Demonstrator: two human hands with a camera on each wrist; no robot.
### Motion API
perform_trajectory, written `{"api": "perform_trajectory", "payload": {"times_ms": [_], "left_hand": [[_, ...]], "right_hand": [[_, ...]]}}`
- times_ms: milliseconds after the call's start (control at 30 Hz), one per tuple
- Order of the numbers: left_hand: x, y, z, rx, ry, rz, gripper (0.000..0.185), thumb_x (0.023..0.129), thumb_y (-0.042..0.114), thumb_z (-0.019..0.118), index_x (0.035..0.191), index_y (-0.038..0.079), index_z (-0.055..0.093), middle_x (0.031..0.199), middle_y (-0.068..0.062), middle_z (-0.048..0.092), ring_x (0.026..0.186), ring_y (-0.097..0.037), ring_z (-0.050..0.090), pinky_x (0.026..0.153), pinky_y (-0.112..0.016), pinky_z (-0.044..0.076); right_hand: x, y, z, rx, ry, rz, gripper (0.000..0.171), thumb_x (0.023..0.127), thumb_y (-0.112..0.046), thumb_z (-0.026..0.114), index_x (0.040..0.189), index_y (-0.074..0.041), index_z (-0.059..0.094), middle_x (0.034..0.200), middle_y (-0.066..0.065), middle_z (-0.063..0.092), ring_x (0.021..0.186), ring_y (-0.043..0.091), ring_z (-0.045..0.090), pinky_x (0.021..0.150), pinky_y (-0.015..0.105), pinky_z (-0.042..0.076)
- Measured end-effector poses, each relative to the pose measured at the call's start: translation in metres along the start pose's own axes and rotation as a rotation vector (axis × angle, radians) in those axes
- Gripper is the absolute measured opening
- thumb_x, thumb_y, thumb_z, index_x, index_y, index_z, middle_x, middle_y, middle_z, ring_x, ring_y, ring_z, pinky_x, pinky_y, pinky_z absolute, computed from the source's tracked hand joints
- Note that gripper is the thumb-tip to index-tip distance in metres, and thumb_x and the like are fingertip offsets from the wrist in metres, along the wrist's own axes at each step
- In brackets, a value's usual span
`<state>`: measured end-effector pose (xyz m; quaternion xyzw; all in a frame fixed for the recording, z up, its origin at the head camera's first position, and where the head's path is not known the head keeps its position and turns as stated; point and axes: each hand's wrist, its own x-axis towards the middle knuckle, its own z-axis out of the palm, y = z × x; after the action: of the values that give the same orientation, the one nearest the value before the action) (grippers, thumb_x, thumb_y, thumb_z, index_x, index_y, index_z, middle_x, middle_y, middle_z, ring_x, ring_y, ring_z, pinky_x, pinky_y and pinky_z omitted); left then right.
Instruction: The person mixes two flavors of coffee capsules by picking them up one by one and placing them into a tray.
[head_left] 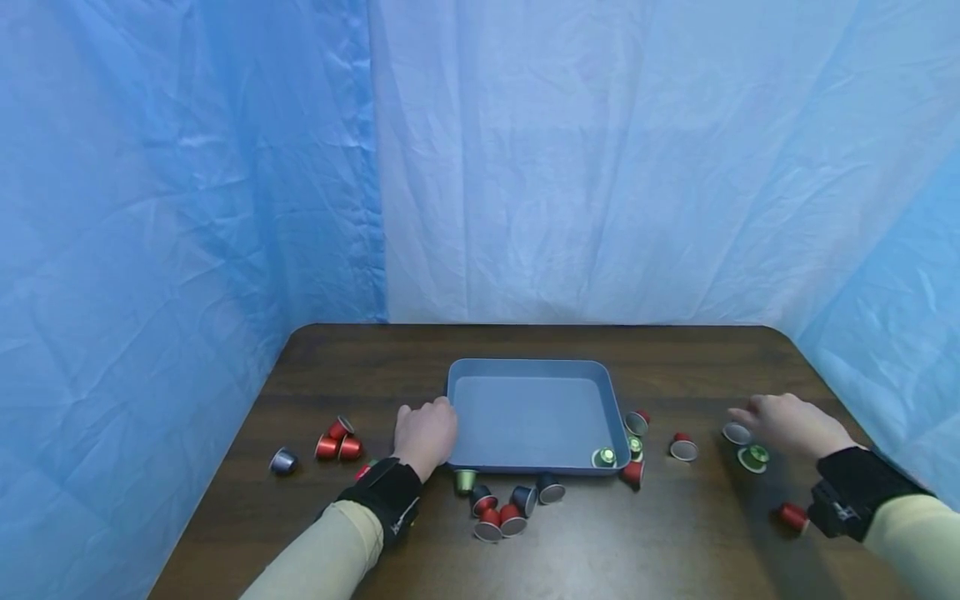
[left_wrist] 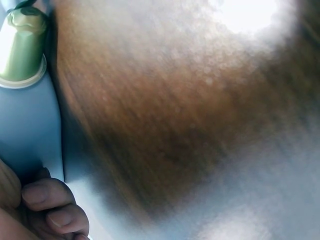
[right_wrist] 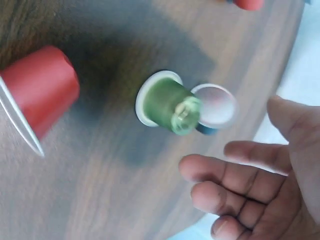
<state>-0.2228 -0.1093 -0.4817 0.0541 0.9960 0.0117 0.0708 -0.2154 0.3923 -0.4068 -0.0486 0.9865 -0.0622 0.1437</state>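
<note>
Tray Held at Left; Right Hand Unloaded Above Capsules

A shallow, blue-grey rectangular tray (head_left: pixel 528 417) with rounded corners is set on the dark wood-grain table (head_left: pixel 637 550). Its left edge is gripped by the left hand (head_left: pixel 426 435), the fingers being curled at the wall. One metallic green capsule (head_left: pixel 605 457) is contained in the tray, at the near right corner.

The right hand (head_left: pixel 795 423) is held above the right part of the table, the thumb spread apart from loosely bent fingers; nothing is grasped. Below it, a second green capsule (head_left: pixel 754 457) is noted standing on its rim, beside a capsule with a pale silver disc face (head_left: pixel 737 433). A red capsule (head_left: pixel 792 517) is laid on its side nearer the wrist.

Red, green and dark blue capsules are also found along the tray's right and near sides. To the left, three red capsules (head_left: pixel 327 447) are clustered, with a dark blue capsule (head_left: pixel 283 461) lying apart. The table is backed by light blue sheeting (head_left: pixel 510 167).
</note>
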Motion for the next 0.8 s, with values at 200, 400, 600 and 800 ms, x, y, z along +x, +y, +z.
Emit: {"api": "perform_trajectory", "payload": {"times_ms": [200,400,600,800], "left_hand": [[-0.001,0.001,-0.001,-0.002,0.004,0.005,0.014,0.097,0.022,0.07,0.103,0.009,0.071,0.093,-0.006,0.059,0.081,-0.024,0.062,0.081,-0.048,0.043],[-0.003,0.002,-0.003,-0.015,0.007,0.005,0.013,0.099,0.021,0.068,0.103,0.009,0.071,0.093,-0.005,0.059,0.081,-0.024,0.061,0.081,-0.047,0.042],[-0.003,0.002,-0.003,-0.012,0.005,0.002,0.014,0.097,0.021,0.07,0.103,0.009,0.071,0.092,-0.006,0.058,0.081,-0.024,0.061,0.081,-0.047,0.043],[-0.002,0.002,-0.003,0.003,0.005,0.001,0.013,0.097,0.021,0.071,0.102,0.009,0.072,0.09,-0.005,0.057,0.079,-0.024,0.06,0.08,-0.047,0.043]], "right_hand": [[0.004,-0.003,0.012,0.011,-0.012,0.041,0.039,0.102,-0.038,0.058,0.085,-0.003,0.06,0.073,0.006,0.052,0.067,0.022,0.052,0.063,0.042,0.043],[0.008,-0.007,0.018,0.012,-0.021,0.053,0.036,0.101,-0.032,0.061,0.092,0.002,0.063,0.077,0.009,0.061,0.071,0.024,0.059,0.066,0.047,0.051],[0.009,-0.012,0.021,0.018,-0.007,0.048,0.029,0.101,-0.027,0.061,0.087,-0.001,0.061,0.073,0.007,0.056,0.067,0.022,0.054,0.061,0.04,0.046],[0.011,-0.016,0.026,0.014,0.026,0.01,0.026,0.1,-0.024,0.064,0.084,-0.004,0.06,0.071,0.005,0.052,0.064,0.02,0.05,0.059,0.037,0.042]]}}
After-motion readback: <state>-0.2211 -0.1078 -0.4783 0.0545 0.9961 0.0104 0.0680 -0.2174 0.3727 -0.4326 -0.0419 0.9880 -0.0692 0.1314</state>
